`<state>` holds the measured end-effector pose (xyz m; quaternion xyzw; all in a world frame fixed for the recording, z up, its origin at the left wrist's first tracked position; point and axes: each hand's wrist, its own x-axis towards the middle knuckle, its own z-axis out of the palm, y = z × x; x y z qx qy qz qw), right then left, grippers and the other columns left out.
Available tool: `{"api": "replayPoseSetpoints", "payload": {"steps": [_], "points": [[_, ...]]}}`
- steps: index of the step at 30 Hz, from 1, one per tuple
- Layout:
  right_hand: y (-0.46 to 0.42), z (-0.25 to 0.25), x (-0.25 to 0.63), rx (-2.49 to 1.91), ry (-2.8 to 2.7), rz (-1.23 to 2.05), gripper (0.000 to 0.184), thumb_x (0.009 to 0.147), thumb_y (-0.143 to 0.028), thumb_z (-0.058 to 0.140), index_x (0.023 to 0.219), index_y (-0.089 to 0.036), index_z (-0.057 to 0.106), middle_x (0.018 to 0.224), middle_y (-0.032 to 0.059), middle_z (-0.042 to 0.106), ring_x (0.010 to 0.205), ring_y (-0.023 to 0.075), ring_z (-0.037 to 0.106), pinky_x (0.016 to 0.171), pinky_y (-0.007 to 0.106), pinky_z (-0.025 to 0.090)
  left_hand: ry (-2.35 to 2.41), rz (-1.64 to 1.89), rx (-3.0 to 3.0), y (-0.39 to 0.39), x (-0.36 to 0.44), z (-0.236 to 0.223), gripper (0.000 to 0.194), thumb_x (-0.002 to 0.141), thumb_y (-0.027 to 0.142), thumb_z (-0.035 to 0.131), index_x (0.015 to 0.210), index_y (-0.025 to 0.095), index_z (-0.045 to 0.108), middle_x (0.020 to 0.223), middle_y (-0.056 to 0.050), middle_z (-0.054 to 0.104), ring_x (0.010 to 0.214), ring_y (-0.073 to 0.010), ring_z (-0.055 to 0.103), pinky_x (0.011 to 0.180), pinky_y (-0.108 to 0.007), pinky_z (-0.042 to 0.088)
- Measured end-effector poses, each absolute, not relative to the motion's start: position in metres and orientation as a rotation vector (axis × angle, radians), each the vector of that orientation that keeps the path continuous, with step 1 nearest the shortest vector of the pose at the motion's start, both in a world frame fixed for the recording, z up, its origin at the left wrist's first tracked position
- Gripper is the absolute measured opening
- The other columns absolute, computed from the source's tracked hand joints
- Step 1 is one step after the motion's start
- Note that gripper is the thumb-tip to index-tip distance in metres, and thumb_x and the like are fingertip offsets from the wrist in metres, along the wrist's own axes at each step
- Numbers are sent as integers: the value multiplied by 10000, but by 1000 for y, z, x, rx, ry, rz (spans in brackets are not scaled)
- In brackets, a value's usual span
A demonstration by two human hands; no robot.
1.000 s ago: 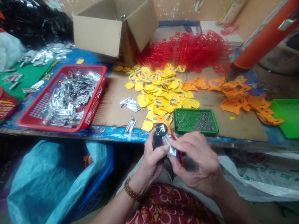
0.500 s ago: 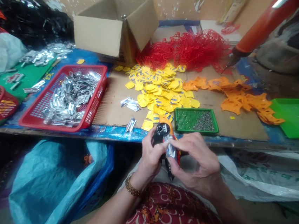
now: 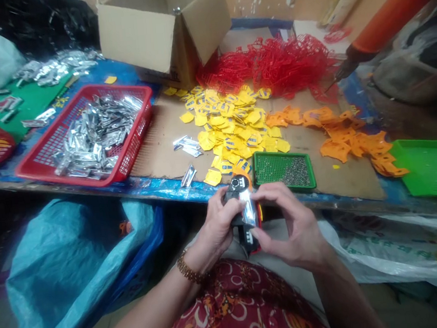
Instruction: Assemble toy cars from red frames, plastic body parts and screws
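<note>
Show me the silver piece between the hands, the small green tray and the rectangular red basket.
silver piece point(image 3: 249, 213): head view, on its shiny middle.
small green tray point(image 3: 311, 170): head view, on its right rim.
rectangular red basket point(image 3: 133, 145): head view, on its right-hand perforated wall.

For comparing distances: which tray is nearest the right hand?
The small green tray of metal bits, just beyond that hand; the red tray and larger green tray lie farther.

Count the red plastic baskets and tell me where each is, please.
2. The larger, rectangular red basket holds silver pieces and stands left of the yellow pieces; the smaller red basket is at the left edge, partly cut off. Others may be hidden.
</note>
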<state>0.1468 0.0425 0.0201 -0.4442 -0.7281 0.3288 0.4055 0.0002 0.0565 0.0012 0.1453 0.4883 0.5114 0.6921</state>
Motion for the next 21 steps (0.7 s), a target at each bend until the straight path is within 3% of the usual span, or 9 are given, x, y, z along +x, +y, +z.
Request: {"api": "replayPoseSetpoints", "payload": {"steps": [9, 14, 21], "points": [[44, 13, 143, -1136, -1701, 953, 441, 715, -153, 667, 1144, -211, 586, 1130, 83, 521, 1083, 232, 543, 921, 403, 485, 947, 1093, 300, 62, -2, 0, 357, 574, 217, 755, 880, 124, 597, 760, 4, 580, 634, -93, 512, 606, -222, 454], [42, 9, 135, -1238, -1552, 982, 379, 700, -174, 688, 1058, -213, 570, 1081, 70, 539, 1000, 213, 579, 872, 374, 507, 966, 1103, 279, 60, 0, 0, 435, 553, 201, 766, 941, 128, 583, 826, -6, 596, 698, -115, 546, 643, -239, 465], [38, 1, 124, -1222, -1299, 1185, 467, 633, -167, 662, 1051, -236, 465, 1088, 56, 563, 955, 186, 610, 731, 283, 537, 949, 1091, 311, 55, 4, 1, 466, 545, 175, 765, 966, 140, 566, 811, 12, 580, 682, -101, 518, 633, -228, 435]]}}
